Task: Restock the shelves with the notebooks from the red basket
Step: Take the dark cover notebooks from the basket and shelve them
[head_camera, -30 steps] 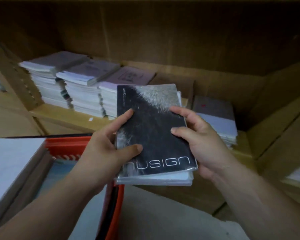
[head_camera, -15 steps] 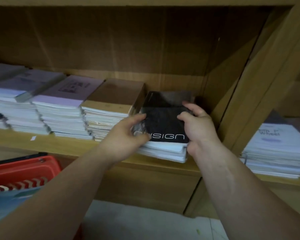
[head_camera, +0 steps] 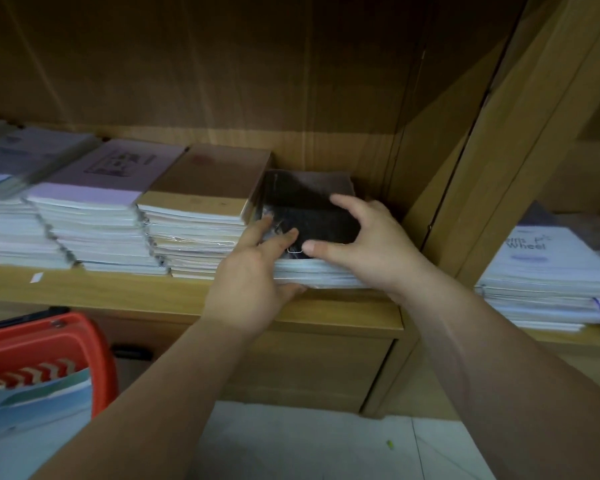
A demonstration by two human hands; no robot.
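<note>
Stock remains in the red basket (head_camera: 42, 344) low on the left, and on the shelf (head_camera: 118, 289) the brown-topped stack (head_camera: 205, 188) stands just beside the action. Left hand (head_camera: 250, 285) pinches the bundle, fingers flat on the cover, thumb hooked under its front edge. And they're down: the black notebooks (head_camera: 309, 209), in mid-air a second ago, now rest on the board between that stack and the upright (head_camera: 426, 188), so this batch is nearly placed. Right hand (head_camera: 371, 251) curls round the right edge, fingertips and thumb on the glossy dark cover above white page edges
</note>
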